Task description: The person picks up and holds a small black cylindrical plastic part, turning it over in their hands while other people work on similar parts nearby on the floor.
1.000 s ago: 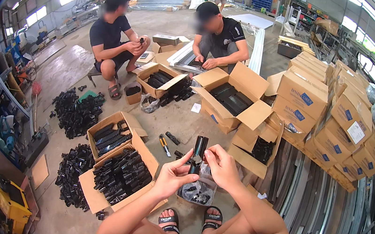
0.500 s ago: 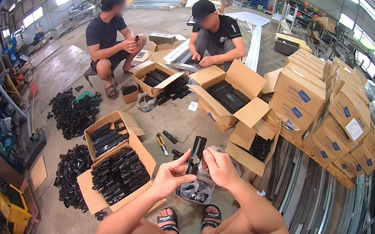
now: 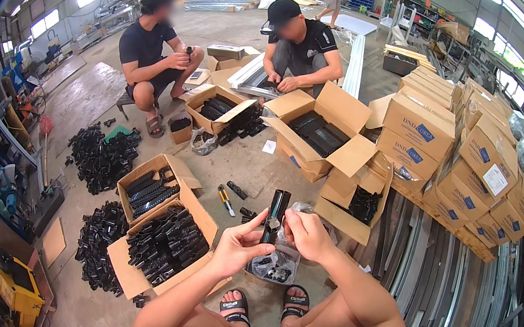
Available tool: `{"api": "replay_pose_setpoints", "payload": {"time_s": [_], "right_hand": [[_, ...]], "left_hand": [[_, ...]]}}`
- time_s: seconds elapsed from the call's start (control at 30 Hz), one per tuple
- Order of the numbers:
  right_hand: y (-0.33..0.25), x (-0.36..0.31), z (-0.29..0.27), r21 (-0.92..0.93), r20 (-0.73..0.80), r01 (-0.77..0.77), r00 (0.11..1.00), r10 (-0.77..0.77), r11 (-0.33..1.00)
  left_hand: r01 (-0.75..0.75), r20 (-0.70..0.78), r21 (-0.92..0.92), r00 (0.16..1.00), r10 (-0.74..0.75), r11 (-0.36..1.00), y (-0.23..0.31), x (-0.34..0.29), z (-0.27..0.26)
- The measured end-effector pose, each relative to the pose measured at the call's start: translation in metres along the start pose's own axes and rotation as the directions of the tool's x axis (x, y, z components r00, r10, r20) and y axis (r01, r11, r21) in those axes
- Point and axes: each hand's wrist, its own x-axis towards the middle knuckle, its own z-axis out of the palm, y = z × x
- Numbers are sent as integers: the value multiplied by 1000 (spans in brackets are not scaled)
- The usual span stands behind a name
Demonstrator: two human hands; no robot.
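My left hand [image 3: 239, 245] grips a black grooved connector-like piece [image 3: 279, 204] by its lower part, fingers and thumb on either side. The piece stands nearly upright in front of my knees. Against its right side, my right hand [image 3: 309, 236] is closed in a pinch; whatever lies between those fingertips is hidden. Below the hands sits a small container lined with a clear plastic bag [image 3: 277, 266], with small dark parts inside. An open carton of black pieces [image 3: 170, 246] stands left of my left forearm.
Loose black parts form heaps [image 3: 102, 159] on the left floor. A yellow-and-black cutter [image 3: 227, 200] lies ahead. Two co-workers [image 3: 158, 50] crouch across from me, beside open cartons [image 3: 319, 134]. Stacked cartons [image 3: 422, 128] and long metal profiles [image 3: 422, 277] occupy the right.
My hands and the black piece have barely moved. In the background, a standing person has shifted left. The left co-worker's hands have moved slightly.
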Motion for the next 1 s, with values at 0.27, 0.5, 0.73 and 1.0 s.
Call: {"api": "replay_pose_setpoints", "payload": {"time_s": [0.27,0.5,0.73,1.0], "right_hand": [[-7,-2,-3,-49,32,62,998,-61,997],[1,1,4,-164,-98,98,989,-115,982],[-8,-2,7,-223,-180,201,953,-243,954],[-16,-3,9,-163,-213,176,954,-209,971]], "left_hand": [[-18,11,-39,1000,18,999,6,-3,3],[-37,1,-40,999,37,999,7,-4,2],[-37,-6,-25,999,37,999,3,-3,1],[-27,-26,-18,999,27,999,6,-3,1]]}}
